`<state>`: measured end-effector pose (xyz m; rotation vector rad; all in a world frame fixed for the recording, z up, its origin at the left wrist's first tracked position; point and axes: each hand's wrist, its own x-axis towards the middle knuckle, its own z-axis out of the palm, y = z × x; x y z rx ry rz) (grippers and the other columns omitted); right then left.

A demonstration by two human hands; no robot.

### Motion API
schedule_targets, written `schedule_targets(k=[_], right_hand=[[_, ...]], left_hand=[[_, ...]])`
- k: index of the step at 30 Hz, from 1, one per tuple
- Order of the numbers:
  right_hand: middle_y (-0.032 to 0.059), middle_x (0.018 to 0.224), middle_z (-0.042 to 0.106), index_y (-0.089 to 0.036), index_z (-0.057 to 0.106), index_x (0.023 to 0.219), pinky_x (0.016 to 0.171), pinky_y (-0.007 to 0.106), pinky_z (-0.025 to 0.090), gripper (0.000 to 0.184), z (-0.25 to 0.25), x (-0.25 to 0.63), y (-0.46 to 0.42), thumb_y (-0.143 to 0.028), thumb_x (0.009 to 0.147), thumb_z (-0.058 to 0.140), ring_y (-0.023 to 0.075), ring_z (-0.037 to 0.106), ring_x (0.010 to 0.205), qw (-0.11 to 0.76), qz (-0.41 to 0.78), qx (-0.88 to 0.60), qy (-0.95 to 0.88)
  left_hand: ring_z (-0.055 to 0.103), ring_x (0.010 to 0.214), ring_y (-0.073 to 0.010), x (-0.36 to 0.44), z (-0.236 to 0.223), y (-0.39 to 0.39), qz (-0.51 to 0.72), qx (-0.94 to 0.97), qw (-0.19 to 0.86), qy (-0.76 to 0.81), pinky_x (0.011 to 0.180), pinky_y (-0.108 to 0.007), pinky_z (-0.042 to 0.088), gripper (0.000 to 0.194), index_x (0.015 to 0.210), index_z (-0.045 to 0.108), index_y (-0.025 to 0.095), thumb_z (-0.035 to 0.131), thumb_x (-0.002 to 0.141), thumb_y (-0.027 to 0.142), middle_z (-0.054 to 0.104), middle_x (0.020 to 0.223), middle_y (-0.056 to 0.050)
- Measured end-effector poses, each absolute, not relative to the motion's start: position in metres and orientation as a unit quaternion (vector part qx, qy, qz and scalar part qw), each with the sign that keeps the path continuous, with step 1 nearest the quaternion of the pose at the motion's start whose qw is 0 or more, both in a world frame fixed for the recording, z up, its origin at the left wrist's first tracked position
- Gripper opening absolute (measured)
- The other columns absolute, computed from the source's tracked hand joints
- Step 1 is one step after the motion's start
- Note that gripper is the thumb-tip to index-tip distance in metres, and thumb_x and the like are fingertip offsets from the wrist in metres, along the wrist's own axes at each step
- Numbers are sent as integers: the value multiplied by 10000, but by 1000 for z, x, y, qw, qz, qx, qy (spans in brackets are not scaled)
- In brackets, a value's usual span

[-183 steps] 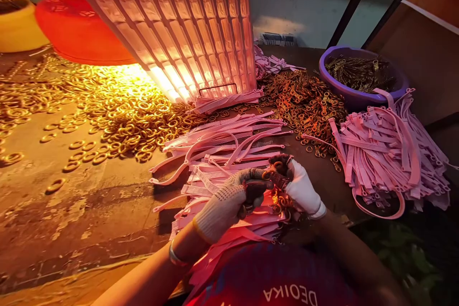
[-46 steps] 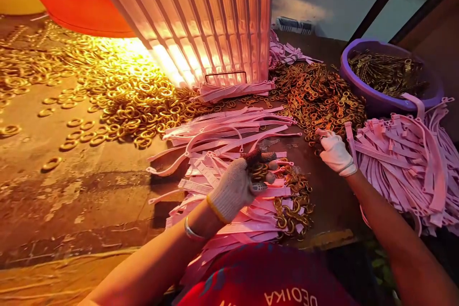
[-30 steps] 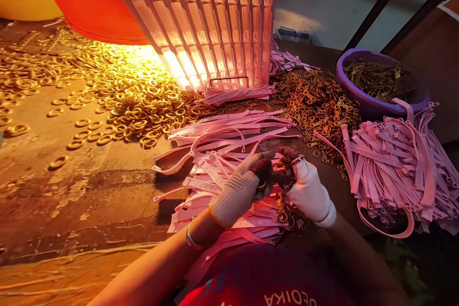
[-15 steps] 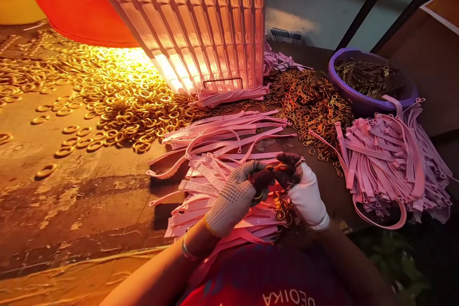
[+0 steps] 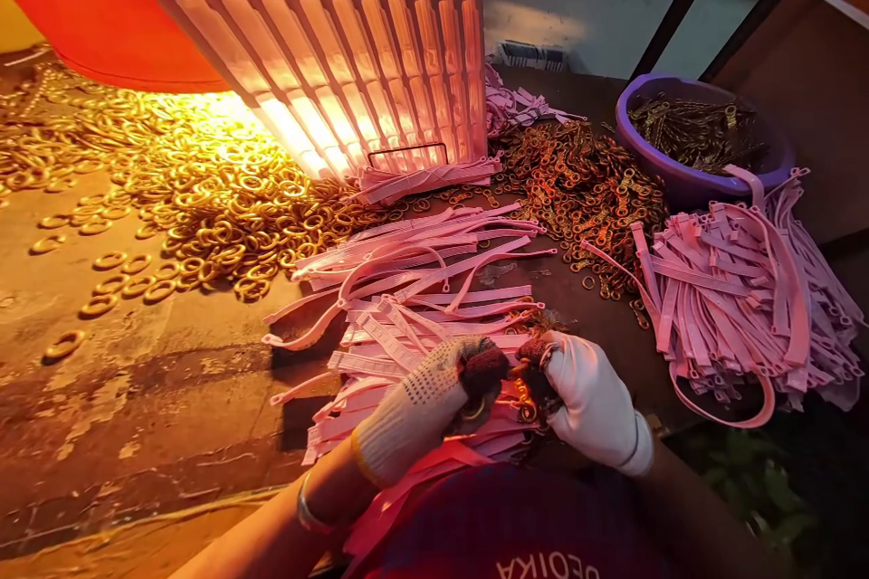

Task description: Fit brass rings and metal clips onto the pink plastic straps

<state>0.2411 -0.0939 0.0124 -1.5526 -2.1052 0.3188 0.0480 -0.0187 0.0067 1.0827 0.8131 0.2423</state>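
Both my hands wear white knit gloves with dark fingertips and meet close to my body, over a heap of pink plastic straps. My left hand is closed around small brass rings and clasps, with one ring showing under its fingers. My right hand pinches a small brass clasp against the left hand's fingertips. A little cluster of brass pieces lies on the straps just beneath the hands.
A tall ribbed pink panel leans at the back centre. Brass rings spread to its left, brass clasps to its right. A purple basin of metal parts and another pink strap pile sit at right. An orange tub stands far left.
My right hand reached out to the clasp pile, then came back to my left hand. Both hands have since dropped lower and nearer to my body, staying pressed together.
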Motion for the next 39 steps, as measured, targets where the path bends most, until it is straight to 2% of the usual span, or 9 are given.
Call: schedule_targets(k=[5, 10, 15, 18, 22, 26, 31, 35, 39], right_hand=[[47, 758, 627, -214, 579, 753, 636, 311, 406, 106, 17, 237, -98, -131, 723, 520, 198, 568, 689, 171, 135, -603, -767], [82, 853, 666, -206, 622, 870, 718, 314, 460, 134, 17, 216, -100, -201, 886, 489, 219, 623, 788, 264, 142, -596, -745], [35, 703, 652, -208, 653, 854, 612, 282, 452, 206, 13, 216, -96, -290, 974, 507, 186, 600, 622, 267, 239, -638, -681], [44, 810, 714, -215, 699, 984, 705, 286, 495, 166, 4, 251, -74, -235, 930, 543, 200, 651, 730, 285, 236, -662, -651], [104, 965, 744, -185, 719, 939, 857, 339, 507, 158, -21, 301, -41, -214, 869, 580, 241, 662, 903, 201, 174, -680, -683], [75, 897, 741, -183, 716, 874, 811, 313, 492, 155, -42, 314, -28, -226, 896, 568, 206, 643, 834, 132, 232, -662, -700], [70, 848, 735, -175, 709, 881, 770, 320, 482, 272, -52, 312, -21, -408, 927, 575, 203, 617, 793, 254, 285, -681, -625], [44, 812, 723, -164, 698, 875, 751, 315, 504, 432, -45, 312, -13, -590, 805, 698, 203, 614, 797, 399, 364, -680, -496], [41, 823, 730, -170, 714, 891, 730, 313, 522, 449, -18, 298, -21, -598, 768, 765, 190, 626, 768, 456, 409, -651, -449]], left_hand=[[470, 526, -92, 42, 7, -22, 123, 601, 683, 397, 484, -187, 352, 205, 764, 587, 172, 641, 858, 345, 570, 609, 21], [274, 382, -50, 44, 5, -27, 141, 410, 828, 357, 370, -163, 204, 393, 666, 467, 192, 566, 933, 463, 405, 482, 61], [275, 365, -28, 42, 3, -23, 173, 220, 894, 350, 321, -115, 192, 303, 728, 540, 163, 625, 923, 377, 430, 526, 55], [331, 373, -25, 34, 2, -8, 212, 113, 914, 327, 300, -92, 218, 162, 849, 618, 139, 654, 907, 287, 473, 592, 42], [550, 502, -97, 20, -1, 10, 283, 67, 894, 341, 305, -132, 364, 196, 957, 648, 111, 684, 874, 286, 637, 801, -71], [410, 424, -41, 16, -9, 11, 278, 111, 884, 359, 296, -96, 288, 164, 882, 632, 123, 741, 782, 193, 546, 656, 5], [220, 369, -25, 23, -12, 1, 236, 202, 880, 359, 293, -114, 176, 255, 716, 545, 166, 676, 860, 330, 379, 498, 71], [255, 369, -41, 26, -2, -1, 205, 340, 839, 373, 326, -155, 176, 321, 760, 607, 151, 619, 907, 436, 403, 475, 60], [375, 436, -78, 32, 12, 4, 233, 497, 716, 432, 404, -186, 283, 314, 955, 727, 118, 611, 911, 407, 487, 510, 37]])
